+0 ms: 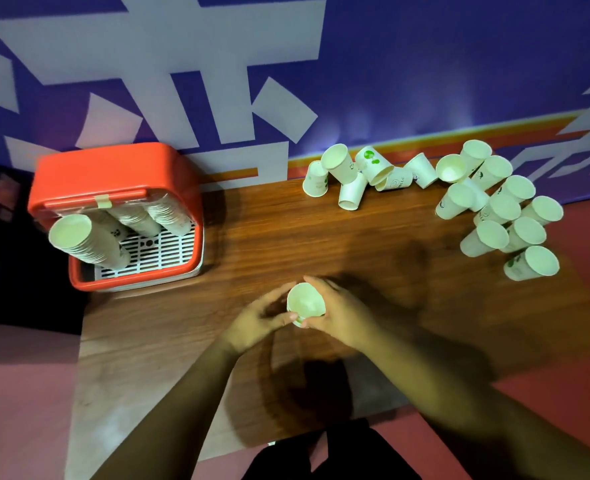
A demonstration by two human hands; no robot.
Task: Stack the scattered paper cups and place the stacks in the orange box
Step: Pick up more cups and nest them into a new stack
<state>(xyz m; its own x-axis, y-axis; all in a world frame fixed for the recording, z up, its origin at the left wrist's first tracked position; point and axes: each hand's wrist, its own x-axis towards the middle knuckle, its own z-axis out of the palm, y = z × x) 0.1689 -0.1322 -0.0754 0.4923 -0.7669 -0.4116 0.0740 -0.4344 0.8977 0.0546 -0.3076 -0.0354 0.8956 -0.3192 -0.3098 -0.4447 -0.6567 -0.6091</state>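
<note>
The step in hand is the stacking. The person holds a paper cup (305,302) with both hands over the near middle of the table (286,237), mouth up toward the camera. A second rim seems to show at its near edge, so it may be the top of a short stack; how many cups are nested there cannot be told.

The left hand (252,320) comes from the left and the right hand (344,317) from the right. The fingers (275,294) of the left hand are curled around the left side of the cup, with the thumb touching its near side. The right hand's fingers wrap the right side and reach over the far rim. Both hands are closed on the cup, not wide.

Many loose cups wait: a tumbled group (356,174) at the far edge and an upright group (505,216) at the far right, well apart from the hands. The orange box (113,168) stands at the far left and already holds several stacks (79,240) leaning inside.

The next move probably calls for one hand to keep the cup while the other reaches right for another loose cup.
</note>
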